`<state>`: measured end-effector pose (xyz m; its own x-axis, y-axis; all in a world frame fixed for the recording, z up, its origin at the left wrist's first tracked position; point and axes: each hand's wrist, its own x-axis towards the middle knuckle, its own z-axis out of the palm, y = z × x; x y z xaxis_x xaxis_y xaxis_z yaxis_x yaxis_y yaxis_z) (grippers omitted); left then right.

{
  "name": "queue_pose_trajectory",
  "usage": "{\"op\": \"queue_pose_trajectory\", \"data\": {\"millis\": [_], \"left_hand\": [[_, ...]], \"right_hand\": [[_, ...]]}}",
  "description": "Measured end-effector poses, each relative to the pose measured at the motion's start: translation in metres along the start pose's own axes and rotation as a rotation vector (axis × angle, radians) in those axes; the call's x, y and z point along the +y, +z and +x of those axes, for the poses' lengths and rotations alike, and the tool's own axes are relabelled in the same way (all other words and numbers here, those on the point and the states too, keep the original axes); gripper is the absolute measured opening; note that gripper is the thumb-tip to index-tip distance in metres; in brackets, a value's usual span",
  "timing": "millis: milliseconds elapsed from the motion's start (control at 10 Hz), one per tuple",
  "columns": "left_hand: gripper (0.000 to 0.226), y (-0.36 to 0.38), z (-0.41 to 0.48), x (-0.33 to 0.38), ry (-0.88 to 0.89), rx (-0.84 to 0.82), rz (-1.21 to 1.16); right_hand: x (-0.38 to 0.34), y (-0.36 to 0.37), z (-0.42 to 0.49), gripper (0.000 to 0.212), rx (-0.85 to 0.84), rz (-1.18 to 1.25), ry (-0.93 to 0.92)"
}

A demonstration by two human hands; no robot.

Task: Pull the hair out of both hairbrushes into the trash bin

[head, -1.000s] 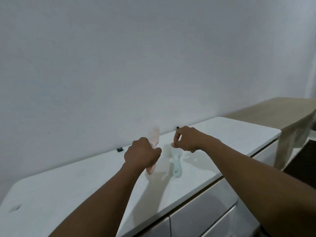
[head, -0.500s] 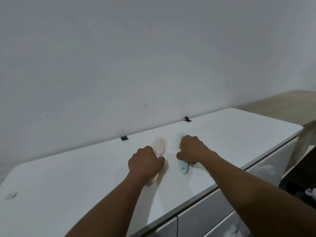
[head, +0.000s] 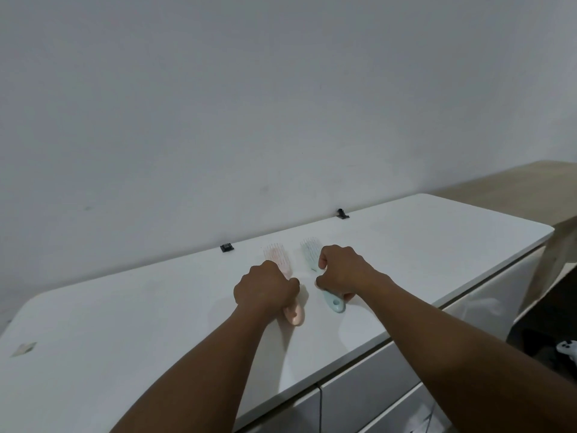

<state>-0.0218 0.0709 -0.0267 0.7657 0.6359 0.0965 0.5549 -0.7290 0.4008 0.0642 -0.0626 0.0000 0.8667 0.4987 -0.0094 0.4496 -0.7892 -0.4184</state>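
Note:
Two small hairbrushes lie side by side on the white cabinet top [head: 437,239], bristles up, handles toward me. My left hand [head: 265,284] is closed around the middle of the pink hairbrush [head: 278,257]; its handle end sticks out below my fist. My right hand [head: 342,270] is closed around the handle of the pale blue hairbrush [head: 310,250], whose handle tip with a hole shows under my wrist. No trash bin is in view. I cannot make out any hair in the bristles.
Two small black clips [head: 227,247] [head: 342,213] sit at the back edge against the white wall. A scrap of tape [head: 23,349] lies at the far left. A wooden table [head: 515,189] stands to the right. Drawer fronts [head: 374,389] run below the cabinet's front edge.
Both hands have lowered the brushes onto the cabinet top; the pink one was raised upright a second ago. The blue brush's head now shows beyond my right fist. My view has tilted down.

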Motion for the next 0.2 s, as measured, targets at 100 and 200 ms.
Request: {"op": "queue_pose_trajectory", "data": {"millis": [100,200], "left_hand": [[0.040,-0.0006,0.0004,-0.0002,0.006,0.006,0.010],[0.052,-0.0079,0.0018,0.0032,-0.022,0.043,0.007]], "right_hand": [[0.0009,-0.0019,-0.0030,0.034,-0.016,0.023,-0.005],[0.0020,-0.0108,-0.0048,0.036,-0.016,0.066,-0.007]]}}
